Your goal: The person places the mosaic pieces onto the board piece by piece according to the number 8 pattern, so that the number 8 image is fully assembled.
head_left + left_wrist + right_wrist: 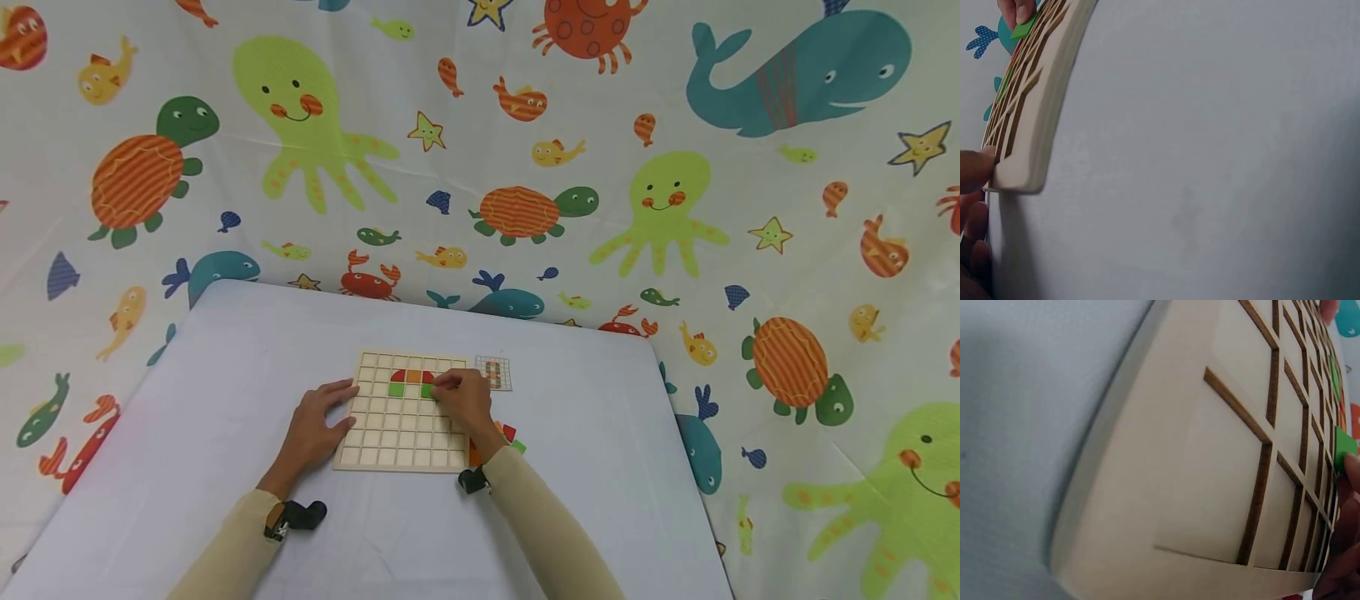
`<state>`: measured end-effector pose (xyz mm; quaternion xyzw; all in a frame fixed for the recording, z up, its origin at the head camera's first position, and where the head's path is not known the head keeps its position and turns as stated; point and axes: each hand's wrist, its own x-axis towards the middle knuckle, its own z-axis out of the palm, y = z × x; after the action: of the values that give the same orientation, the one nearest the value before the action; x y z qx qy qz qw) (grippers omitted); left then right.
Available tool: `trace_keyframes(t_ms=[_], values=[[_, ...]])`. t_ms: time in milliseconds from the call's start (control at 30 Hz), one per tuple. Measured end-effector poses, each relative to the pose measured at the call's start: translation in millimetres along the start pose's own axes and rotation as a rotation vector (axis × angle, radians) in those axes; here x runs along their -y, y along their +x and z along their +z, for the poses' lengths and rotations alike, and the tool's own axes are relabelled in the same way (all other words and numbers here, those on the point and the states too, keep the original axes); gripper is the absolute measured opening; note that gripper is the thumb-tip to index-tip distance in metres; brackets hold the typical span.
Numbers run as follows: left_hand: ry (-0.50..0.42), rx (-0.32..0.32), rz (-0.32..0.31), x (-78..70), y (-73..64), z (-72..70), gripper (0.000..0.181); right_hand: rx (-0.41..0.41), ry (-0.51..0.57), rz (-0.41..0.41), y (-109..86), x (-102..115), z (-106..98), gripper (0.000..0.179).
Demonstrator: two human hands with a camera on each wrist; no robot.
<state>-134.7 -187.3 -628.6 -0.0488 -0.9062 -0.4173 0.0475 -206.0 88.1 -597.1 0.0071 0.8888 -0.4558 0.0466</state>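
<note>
A pale wooden grid board [405,435] lies on the white table. My left hand [311,425] rests against the board's left edge, its fingers extended and the thumb apart from them. Over the board's upper right part, my right hand [467,402] pinches a green square tile [1344,449], tilted above the grid in the right wrist view. One upper row holds an orange square [413,377] between two red rounded pieces [398,377]. Below the left red piece sits another green square [396,389].
A small printed card [504,385] with a coloured grid pattern lies right of the board. Several loose red, orange and green pieces [510,432] lie partly hidden by my right wrist. A sea-animal curtain [420,183] hangs behind the table.
</note>
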Motion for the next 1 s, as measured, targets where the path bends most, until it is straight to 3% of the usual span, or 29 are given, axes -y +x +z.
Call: trace_keyframes(t_ms=[333,500,733,1000], values=[[-0.006,0.003,0.003,0.8,0.3,2.1,0.054,0.029,-0.098,0.019,1.8,3.5,2.1,0.004],[-0.009,0.002,0.008,1.6,0.0,3.2,0.054,0.030,-0.077,-0.008,-1.5,2.2,-0.9,0.003],[-0.001,-0.001,0.007,0.8,-0.3,3.0,0.054,-0.005,0.040,0.015,-9.0,-5.1,-22.6,0.016],[0.008,0.007,0.006,2.1,2.1,0.4,0.053,-0.047,0.021,0.025,-13.3,-23.7,-52.3,0.017]])
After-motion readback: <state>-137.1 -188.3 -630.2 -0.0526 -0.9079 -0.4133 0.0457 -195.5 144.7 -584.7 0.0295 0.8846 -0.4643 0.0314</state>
